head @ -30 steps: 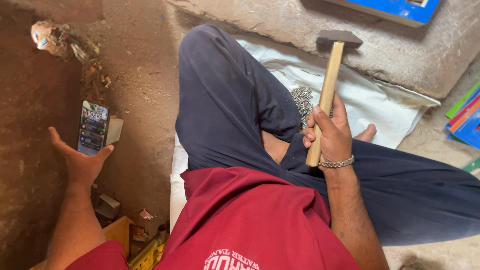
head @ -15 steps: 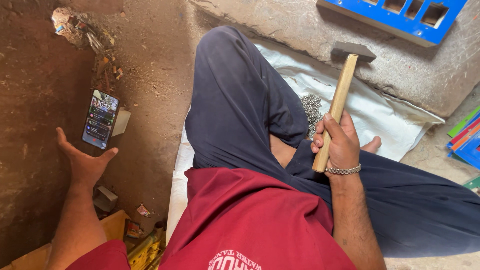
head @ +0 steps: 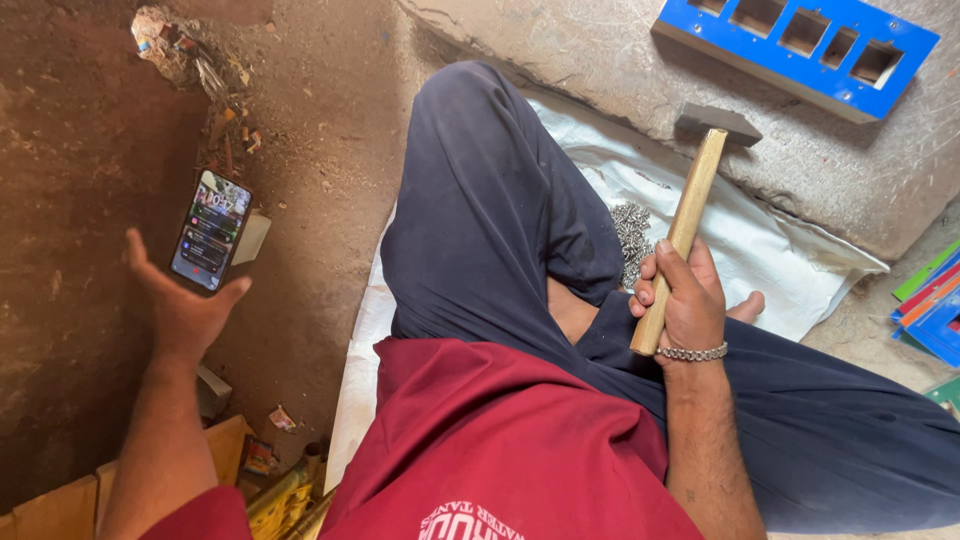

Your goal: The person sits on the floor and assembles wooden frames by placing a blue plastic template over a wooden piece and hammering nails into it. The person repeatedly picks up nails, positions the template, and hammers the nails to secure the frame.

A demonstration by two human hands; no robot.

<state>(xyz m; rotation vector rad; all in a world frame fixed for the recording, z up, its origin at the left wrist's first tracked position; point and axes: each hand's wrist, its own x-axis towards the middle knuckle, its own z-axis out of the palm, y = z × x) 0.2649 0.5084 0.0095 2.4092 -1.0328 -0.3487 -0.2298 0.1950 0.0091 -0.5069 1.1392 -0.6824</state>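
My right hand [head: 685,300] grips the wooden handle of a hammer [head: 690,215], held upright over my crossed legs with its dark steel head [head: 718,123] at the top. A metal bracelet sits on that wrist. My left hand [head: 180,310] is raised, palm open and fingers spread, just below a lit phone [head: 210,243] that leans on a small white block [head: 252,238] by the earthen wall. I cannot tell whether the hand touches the phone. A heap of small metal nails [head: 630,235] lies on the white sheet [head: 760,240] beside my knee.
A blue frame with rectangular openings [head: 800,45] rests on the concrete ledge at the back right. Coloured boards [head: 930,300] lie at the right edge. Litter [head: 175,45] sits in the far left corner, and cardboard with scraps [head: 240,455] by my left elbow.
The view has drifted, so everything sits a little lower and to the right. My left hand stays open by the phone and the hammer stays upright in my right hand.
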